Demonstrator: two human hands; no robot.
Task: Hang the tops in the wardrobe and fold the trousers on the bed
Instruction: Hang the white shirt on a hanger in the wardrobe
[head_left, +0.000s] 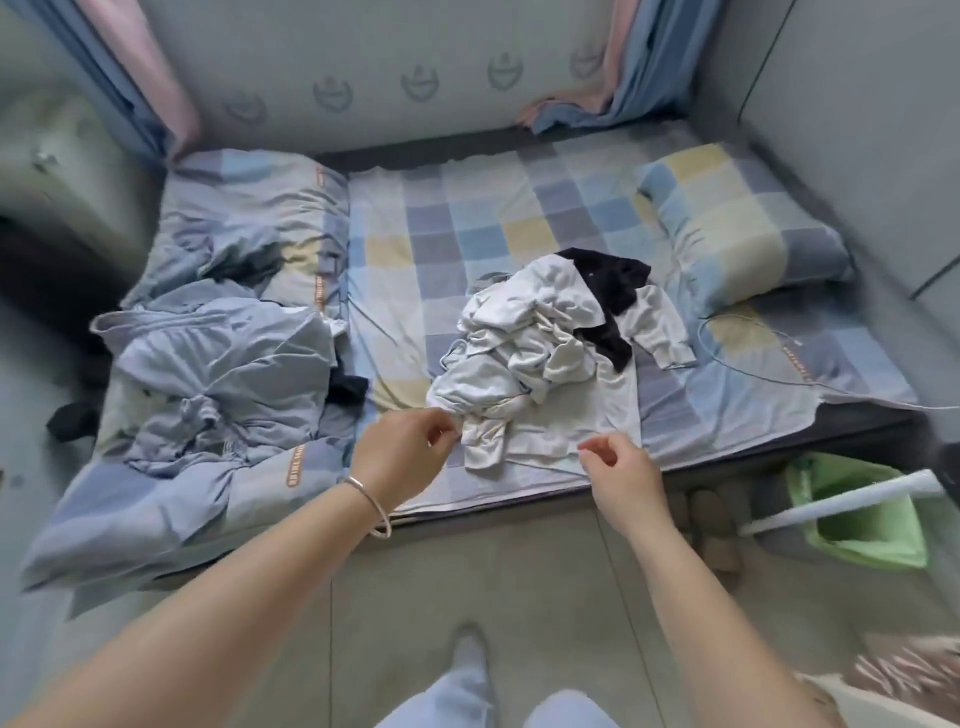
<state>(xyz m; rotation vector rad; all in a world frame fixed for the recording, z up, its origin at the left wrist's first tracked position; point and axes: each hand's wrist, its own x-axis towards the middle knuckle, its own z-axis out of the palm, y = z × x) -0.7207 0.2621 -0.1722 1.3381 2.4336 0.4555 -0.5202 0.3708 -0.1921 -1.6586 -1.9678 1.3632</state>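
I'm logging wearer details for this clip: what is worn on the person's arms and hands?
Both forearms are bare, with no sleeves or gloves in view. The left hand has a thin silver metal bangle around its wrist. The right hand shows no jewellery.

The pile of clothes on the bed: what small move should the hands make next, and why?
Probably close both hands on the near edge of the pile of clothes and lift one garment free. The left hand and right hand hover at that edge, holding nothing, and the garments lie tangled, so none can be sorted yet.

I see a checked pillow (737, 223) far beyond my right fingers, a green bin (857, 525) right of them, a rumpled duvet (208, 364) left of my left fingers.
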